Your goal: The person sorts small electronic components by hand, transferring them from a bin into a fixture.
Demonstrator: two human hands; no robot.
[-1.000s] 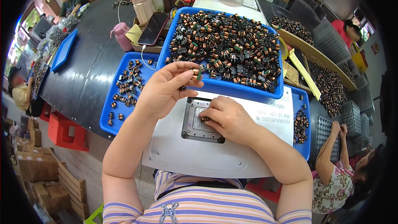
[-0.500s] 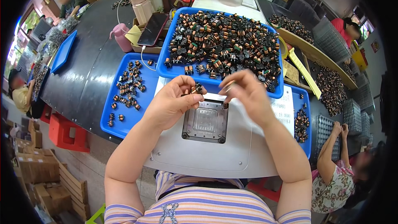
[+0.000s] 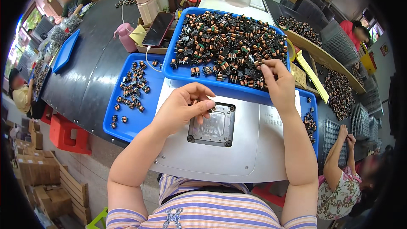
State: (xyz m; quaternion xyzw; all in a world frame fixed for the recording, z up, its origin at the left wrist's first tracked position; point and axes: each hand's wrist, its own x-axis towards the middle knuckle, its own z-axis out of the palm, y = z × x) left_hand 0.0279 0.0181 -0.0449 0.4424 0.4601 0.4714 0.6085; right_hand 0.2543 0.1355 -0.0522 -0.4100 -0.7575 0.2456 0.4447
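1. The left hand [image 3: 184, 106] hovers at the nine o'clock edge of a square metal fixture [image 3: 212, 124], its grip curled shut; whether it pinches a part cannot be told.
2. The right hand [image 3: 279, 84] reaches to twelve o'clock, fingertips closed among copper-wound coils [image 3: 229, 42] at the near rim of the large blue tray [image 3: 178, 74].
3. The fixture sits sunk in a grey metal plate [image 3: 237, 157], with bare plate around it.
4. At nine o'clock, a smaller blue tray [image 3: 127, 129] holds scattered coils, on the dark counter [image 3: 85, 80].
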